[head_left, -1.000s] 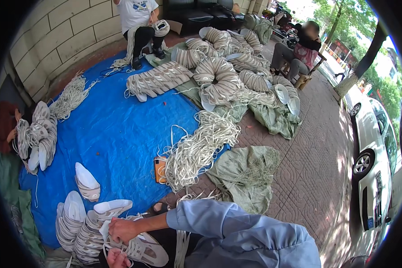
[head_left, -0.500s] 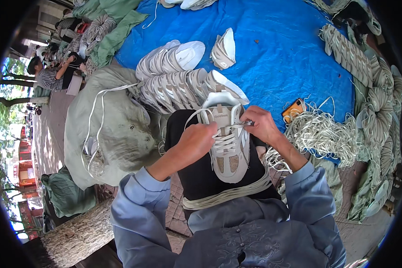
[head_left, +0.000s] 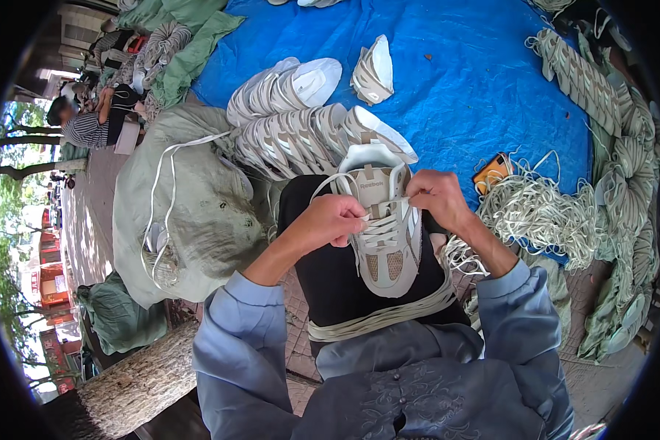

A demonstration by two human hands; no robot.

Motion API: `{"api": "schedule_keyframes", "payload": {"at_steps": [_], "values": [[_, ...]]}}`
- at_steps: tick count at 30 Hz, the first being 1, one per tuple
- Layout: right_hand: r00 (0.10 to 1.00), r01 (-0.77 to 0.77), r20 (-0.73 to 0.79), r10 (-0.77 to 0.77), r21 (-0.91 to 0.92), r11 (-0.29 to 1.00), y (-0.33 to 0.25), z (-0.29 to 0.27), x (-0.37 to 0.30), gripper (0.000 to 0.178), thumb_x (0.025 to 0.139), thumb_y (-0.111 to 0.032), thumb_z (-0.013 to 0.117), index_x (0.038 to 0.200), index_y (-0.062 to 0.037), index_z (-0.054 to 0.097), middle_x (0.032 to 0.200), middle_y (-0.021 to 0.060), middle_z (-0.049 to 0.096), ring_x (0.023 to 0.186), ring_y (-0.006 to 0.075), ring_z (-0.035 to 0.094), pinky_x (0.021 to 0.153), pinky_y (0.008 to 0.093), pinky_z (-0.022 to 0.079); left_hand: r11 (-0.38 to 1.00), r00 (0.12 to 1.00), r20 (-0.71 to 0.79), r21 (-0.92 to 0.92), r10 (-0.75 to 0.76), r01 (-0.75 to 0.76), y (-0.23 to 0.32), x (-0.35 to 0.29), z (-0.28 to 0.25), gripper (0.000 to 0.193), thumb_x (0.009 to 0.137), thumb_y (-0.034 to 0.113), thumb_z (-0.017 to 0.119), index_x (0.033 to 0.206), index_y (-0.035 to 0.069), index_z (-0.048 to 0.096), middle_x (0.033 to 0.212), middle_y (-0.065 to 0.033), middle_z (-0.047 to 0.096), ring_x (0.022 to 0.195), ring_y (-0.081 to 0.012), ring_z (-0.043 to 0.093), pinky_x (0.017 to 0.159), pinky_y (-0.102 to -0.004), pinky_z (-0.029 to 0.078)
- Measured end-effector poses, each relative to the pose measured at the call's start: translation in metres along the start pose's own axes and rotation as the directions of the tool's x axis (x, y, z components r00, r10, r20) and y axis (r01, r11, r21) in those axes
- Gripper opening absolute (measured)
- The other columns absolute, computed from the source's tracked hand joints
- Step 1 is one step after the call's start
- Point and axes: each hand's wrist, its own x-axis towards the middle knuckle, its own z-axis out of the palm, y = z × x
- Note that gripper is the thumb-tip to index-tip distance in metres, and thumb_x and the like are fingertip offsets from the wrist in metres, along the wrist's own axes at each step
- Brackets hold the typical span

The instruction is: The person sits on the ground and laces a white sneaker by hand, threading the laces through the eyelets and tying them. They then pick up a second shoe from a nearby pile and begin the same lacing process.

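A beige and white sneaker upper (head_left: 389, 271) rests on my black-covered lap, toe toward me. White lace (head_left: 381, 233) crosses its lower eyelets, and a loop of it arcs up at the left of the tongue. My left hand (head_left: 330, 221) is closed at the left eyelet row, pinching the shoelace between thumb and fingers. At the right eyelet row my right hand (head_left: 440, 196) is also closed in a pinch on the lace; its fingertips partly cover the upper eyelets. A bundle of pale laces (head_left: 389, 317) lies across my lap below the toe.
Stacked shoe uppers (head_left: 293, 143) lie beyond the sneaker on a blue tarp (head_left: 477, 81). A heap of white laces (head_left: 543, 216) and an orange-backed phone (head_left: 493, 173) are at right. Left are a grey-green sack (head_left: 191, 213) and a log (head_left: 136, 381); a person (head_left: 88, 125) sits farther off.
My left hand has turned and its fingers now show at the left eyelets. The right hand has shifted slightly upward along the eyelet row. The whole view has moved a little.
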Motion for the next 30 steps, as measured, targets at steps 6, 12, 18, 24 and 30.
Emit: {"api": "schedule_keyframes", "payload": {"at_steps": [6, 12, 18, 24, 30], "values": [[0.821, -0.478, 0.384, 0.421, 0.867, 0.142, -0.011, 0.004, -0.002, 0.009, 0.068, 0.003, 0.053, 0.076, 0.0006, 0.056, 0.057, 0.0119, 0.055, 0.037, 0.0116, 0.041, 0.036, 0.0231, 0.031, 0.99, 0.981, -0.191, 0.131, -0.022, 0.048, 0.014, 0.013, 0.012, 0.015, 0.078, 0.011, 0.054, 0.078, -0.003, 0.059, 0.06, -0.0042, 0.056, 0.04, -0.0074, 0.048, 0.037, -0.0204, 0.037], [0.925, -0.211, 0.259, 0.279, 0.959, -0.19, -0.017, -0.008, -0.004, 0.016, 0.074, 0.002, 0.052, 0.088, -0.0005, 0.059, 0.055, 0.0099, 0.053, 0.033, 0.0048, 0.026, 0.035, 0.0201, 0.021, 0.883, 0.94, -0.313, 0.468, 0.138, 0.026, 0.01, 0.021, 0.02, 0.018, 0.076, 0.014, 0.052, 0.074, -0.003, 0.06, 0.058, -0.0094, 0.06, 0.039, -0.0131, 0.054, 0.039, -0.0259, 0.043], [0.982, -0.01, 0.07, 0.177, 0.948, -0.318, -0.023, -0.014, -0.006, 0.018, 0.081, -0.002, 0.05, 0.096, 0.0005, 0.058, 0.058, 0.0077, 0.052, 0.037, 0.0047, 0.029, 0.036, 0.0195, 0.023, 0.974, 0.964, -0.264, 0.219, 0.008, 0.052, 0.01, 0.02, 0.017, 0.015, 0.079, 0.011, 0.053, 0.081, -0.004, 0.056, 0.058, -0.0086, 0.058, 0.038, -0.0112, 0.051, 0.039, -0.0247, 0.041], [0.961, 0.186, -0.101, 0.259, 0.927, -0.327, 0.016, -0.046, 0.038, 0.019, 0.083, -0.003, 0.049, 0.101, 0.0024, 0.053, 0.064, 0.0093, 0.053, 0.04, 0.0049, 0.031, 0.036, 0.0197, 0.024, 0.937, 0.952, -0.276, 0.347, 0.132, -0.029, 0.002, 0.019, 0.017, 0.013, 0.076, 0.007, 0.055, 0.085, -0.002, 0.056, 0.07, -0.0077, 0.06, 0.042, -0.0136, 0.053, 0.042, -0.0231, 0.043], [0.818, -0.15, -0.101, 0.566, 0.913, 0.379, 0.08, -0.052, 0.052, 0.02, 0.082, -0.003, 0.051, 0.101, 0.0042, 0.052, 0.065, 0.0103, 0.054, 0.039, 0.0044, 0.029, 0.036, 0.0199, 0.022, 0.199, 0.558, -0.125, 0.977, 0.82, -0.073, -0.004, 0.014, 0.02, 0.024, 0.063, 0.003, 0.061, 0.087, 0.004, 0.055, 0.079, -0.006, 0.057, 0.067, -0.0187, 0.06, 0.05, -0.0274, 0.048]]}}
